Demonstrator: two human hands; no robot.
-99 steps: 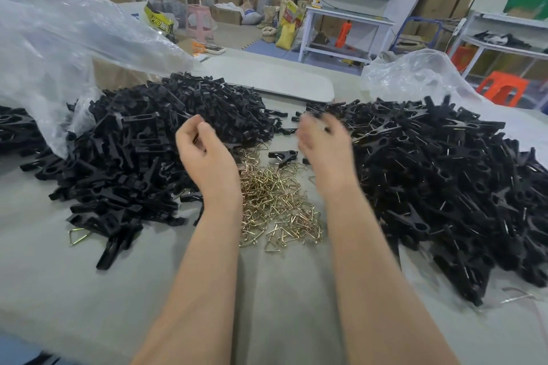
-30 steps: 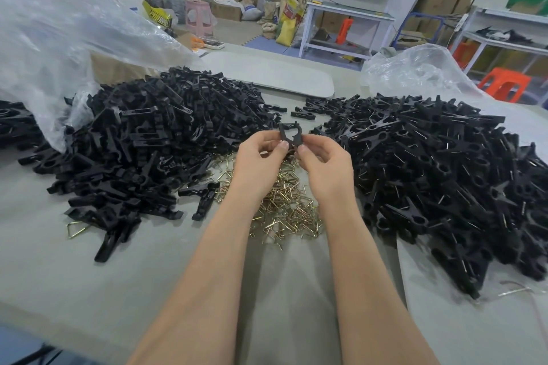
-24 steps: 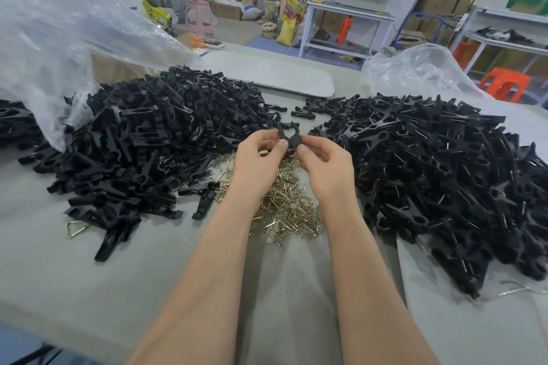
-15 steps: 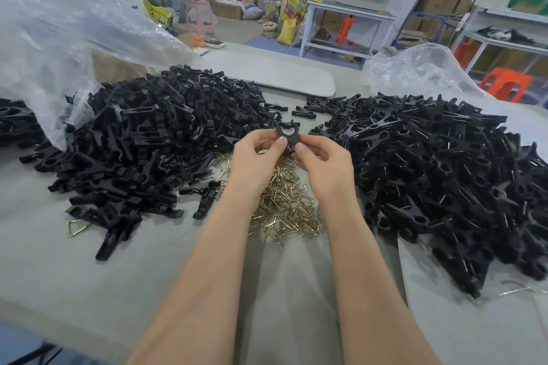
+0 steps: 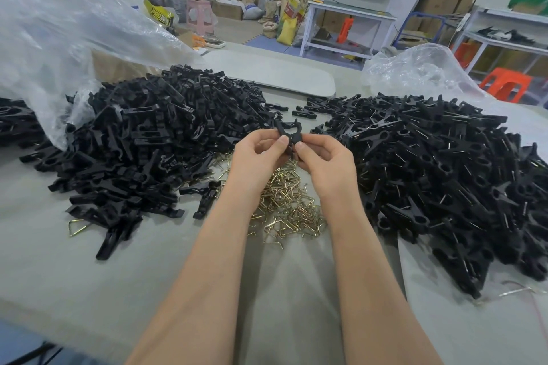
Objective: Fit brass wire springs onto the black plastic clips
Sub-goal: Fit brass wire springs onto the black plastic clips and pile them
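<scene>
Black plastic clip (image 5: 288, 133): pinched jointly by left hand (image 5: 257, 157) and right hand (image 5: 325, 163). Brass wire springs (image 5: 286, 204): heaped beneath both hands. Clip piles: flanking either side.

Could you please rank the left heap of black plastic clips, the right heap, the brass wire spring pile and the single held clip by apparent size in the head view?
1 and 2. Left heap of black plastic clips and right heap: too alike to rank.
3. Brass wire spring pile.
4. Held black clip, pinched between left hand and right hand.
</scene>
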